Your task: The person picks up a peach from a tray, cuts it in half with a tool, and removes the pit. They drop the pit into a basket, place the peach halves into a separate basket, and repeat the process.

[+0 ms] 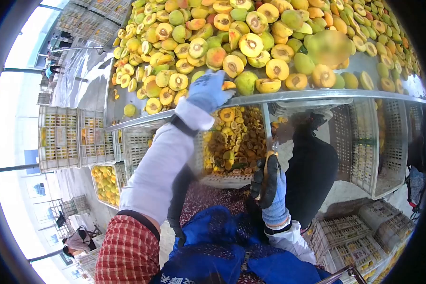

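Observation:
My left hand (pixel 207 91), in a light blue glove, reaches over the near rim of a metal table heaped with peaches. Its fingers are closed around a small orange-red peach piece (pixel 228 85). Right beside it sit a whole green-yellow peach (pixel 246 83) and a halved peach (pixel 268 85) with its cut side showing. Lower down, near my lap, my right hand (pixel 268 182) wears a blue glove with dark palm and fingers. It grips a wooden-handled tool (pixel 270 163) whose metal tip points up toward the table.
Under the table's metal edge (pixel 288 96) stands a crate (pixel 227 181) of peach scraps and stones. An upright plastic crate (pixel 364 161) is at right, with stacked crates (pixel 341 241) below. More peach crates (pixel 59 137) stand at left. A person (pixel 78 240) sits at far left.

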Available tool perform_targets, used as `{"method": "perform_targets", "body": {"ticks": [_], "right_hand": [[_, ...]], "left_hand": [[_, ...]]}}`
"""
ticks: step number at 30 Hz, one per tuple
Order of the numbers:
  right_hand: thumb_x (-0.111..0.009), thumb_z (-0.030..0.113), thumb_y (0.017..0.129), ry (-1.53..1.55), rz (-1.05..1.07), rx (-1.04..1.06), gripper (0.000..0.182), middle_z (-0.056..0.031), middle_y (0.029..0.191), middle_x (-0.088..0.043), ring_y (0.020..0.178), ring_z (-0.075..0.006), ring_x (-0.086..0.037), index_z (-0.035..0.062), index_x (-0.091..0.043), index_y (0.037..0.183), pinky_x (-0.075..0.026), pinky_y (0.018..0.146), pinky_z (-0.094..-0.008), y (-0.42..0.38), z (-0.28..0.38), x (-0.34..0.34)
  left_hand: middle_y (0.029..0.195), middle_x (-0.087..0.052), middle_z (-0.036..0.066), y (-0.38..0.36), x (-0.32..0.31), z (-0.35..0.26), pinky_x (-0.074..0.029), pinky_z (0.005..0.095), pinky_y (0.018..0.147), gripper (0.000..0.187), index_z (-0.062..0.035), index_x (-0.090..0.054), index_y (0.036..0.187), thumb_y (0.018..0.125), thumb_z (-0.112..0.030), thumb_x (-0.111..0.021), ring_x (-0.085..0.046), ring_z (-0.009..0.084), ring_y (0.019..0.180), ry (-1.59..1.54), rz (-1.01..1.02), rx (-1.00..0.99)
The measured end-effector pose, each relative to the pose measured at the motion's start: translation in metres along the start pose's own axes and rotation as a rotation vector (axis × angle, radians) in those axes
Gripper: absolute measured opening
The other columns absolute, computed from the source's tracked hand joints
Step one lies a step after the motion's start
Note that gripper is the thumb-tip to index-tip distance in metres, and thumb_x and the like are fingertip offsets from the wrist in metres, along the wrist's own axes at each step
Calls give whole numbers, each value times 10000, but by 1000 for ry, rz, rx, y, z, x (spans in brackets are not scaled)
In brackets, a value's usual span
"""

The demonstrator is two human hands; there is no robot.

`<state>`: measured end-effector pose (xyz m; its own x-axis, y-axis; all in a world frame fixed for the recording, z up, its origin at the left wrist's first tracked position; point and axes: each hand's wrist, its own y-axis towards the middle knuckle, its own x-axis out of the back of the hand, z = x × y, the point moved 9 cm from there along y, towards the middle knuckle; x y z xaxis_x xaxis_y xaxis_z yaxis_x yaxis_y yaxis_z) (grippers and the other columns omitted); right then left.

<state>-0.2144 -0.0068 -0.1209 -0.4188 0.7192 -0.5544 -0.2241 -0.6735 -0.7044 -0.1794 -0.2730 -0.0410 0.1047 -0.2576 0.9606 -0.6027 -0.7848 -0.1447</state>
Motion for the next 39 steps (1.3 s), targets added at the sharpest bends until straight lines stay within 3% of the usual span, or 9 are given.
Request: {"method": "perform_targets", "body": {"ticks": [4, 8, 9, 12, 28, 31, 33, 37, 39], "right_hand": [[-484, 427, 901, -148, 82, 92, 339, 5, 582, -470, 406, -96, -434, 91, -521, 929, -345, 337, -219, -5, 5, -6], [-450, 159, 921, -353, 306, 462, 284, -43, 685, -539, 548, -157, -529, 31, -446, 1175, -440, 504, -279, -27, 2, -25], [-496, 109, 869, -957, 270, 690, 378, -135, 733, -568, 622, -274, -565, -11, -412, 1218, -464, 584, -358, -36, 1, -29], [-566, 124, 789, -1193, 296, 925, 385, -229, 748, -551, 670, -386, -573, -21, -457, 1129, -454, 578, -412, -76, 25, -74], [-552, 142, 790, -1138, 380, 940, 463, -245, 796, -565, 677, -394, -578, -51, -385, 1176, -457, 579, -431, -107, -6, -75], [-502, 120, 841, -1073, 424, 651, 491, -254, 958, -532, 830, -368, -535, -85, -343, 1259, -429, 735, -418, -100, -17, -66], [-545, 108, 797, -1095, 411, 778, 425, -262, 788, -569, 708, -397, -584, -56, -402, 1162, -459, 586, -426, -104, -10, -69], [-553, 108, 806, -1029, 458, 784, 418, -244, 833, -579, 712, -364, -595, -53, -408, 1164, -463, 584, -419, -94, -39, -44], [-529, 144, 853, -829, 384, 883, 351, -151, 828, -584, 658, -262, -583, -5, -436, 1157, -462, 539, -360, -92, -44, -26]], "left_hand": [[827, -613, 97, -73, 53, -22, -471, 282, 707, 246, 1, -595, 907, 714, -98, -709, -593, 193, 788, -327, -478, -96], [857, -558, 34, -142, -20, -15, -444, 247, 709, 230, 10, -541, 937, 815, -155, -644, -521, 88, 819, -1368, -227, 186], [880, -545, 34, -155, -27, -18, -429, 225, 723, 210, 9, -520, 990, 876, -159, -568, -508, 88, 818, -1352, -169, 142], [874, -538, 41, -187, -48, -21, -423, 223, 722, 233, 15, -518, 1002, 923, -203, -494, -508, 93, 809, -1756, -230, 248], [952, -576, 80, -227, 0, -36, -425, 229, 739, 223, 49, -558, 1010, 863, -115, -524, -525, 107, 825, -1393, -370, 104], [926, -582, 70, -225, -4, -39, -428, 224, 726, 200, 41, -564, 1002, 839, -72, -539, -526, 98, 809, -1393, -306, 93], [894, -588, 59, -223, -3, -44, -432, 223, 714, 193, 35, -568, 991, 843, -84, -539, -527, 91, 792, -1431, -286, 71], [885, -597, 59, -218, -13, -51, -434, 222, 709, 194, 35, -570, 985, 860, -105, -524, -533, 90, 787, -1404, -70, 82], [884, -601, 61, -218, -9, -57, -431, 216, 703, 197, 30, -581, 965, 875, -129, -509, -536, 91, 793, -1345, -63, 51]]}}
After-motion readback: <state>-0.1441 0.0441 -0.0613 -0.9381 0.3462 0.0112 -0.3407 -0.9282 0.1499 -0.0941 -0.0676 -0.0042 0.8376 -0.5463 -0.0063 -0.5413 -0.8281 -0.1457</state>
